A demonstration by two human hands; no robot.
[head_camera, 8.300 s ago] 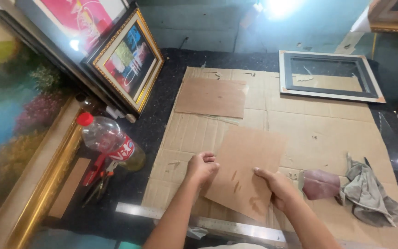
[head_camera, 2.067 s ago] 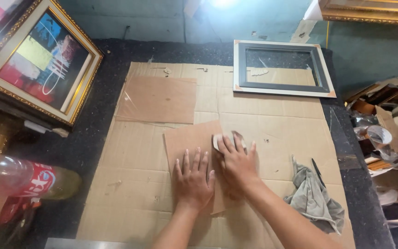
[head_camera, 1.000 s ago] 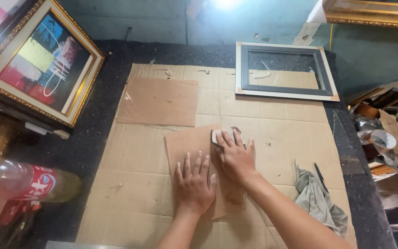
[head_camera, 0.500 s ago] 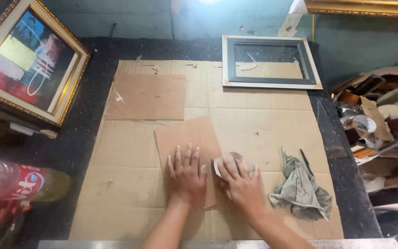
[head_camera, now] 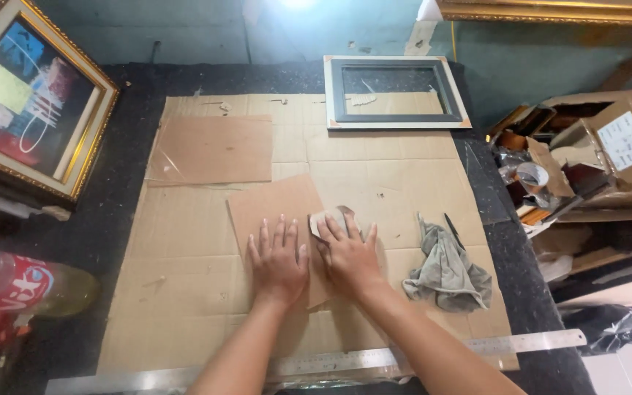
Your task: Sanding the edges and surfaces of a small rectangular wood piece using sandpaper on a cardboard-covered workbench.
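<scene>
Hands first: my left hand [head_camera: 278,260] lies flat and spread, palm down, on a brown board panel [head_camera: 281,219], gripping nothing, only pinning it. My right hand [head_camera: 349,256] is curled loosely over a small pale pad [head_camera: 328,221] at the panel's right edge, fingers pressing it down. The panel sits near the middle of the big cardboard sheet [head_camera: 184,292] covering the dark worktop. Slipping is what I'd worry about: cardboard on cardboard is slick, so an uneven push could skate the panel off line, or the pad could squirt out from under my fingers. A grey rag [head_camera: 448,274] with a thin dark tool [head_camera: 453,230] lying just beside it is near my right wrist and could snag. A metal ruler [head_camera: 374,358] runs along the near edge, an empty grey frame [head_camera: 395,91] lies at the far side, a gilt-framed painting [head_camera: 27,102] leans at left, and a plastic bottle [head_camera: 23,281] lies nearby
</scene>
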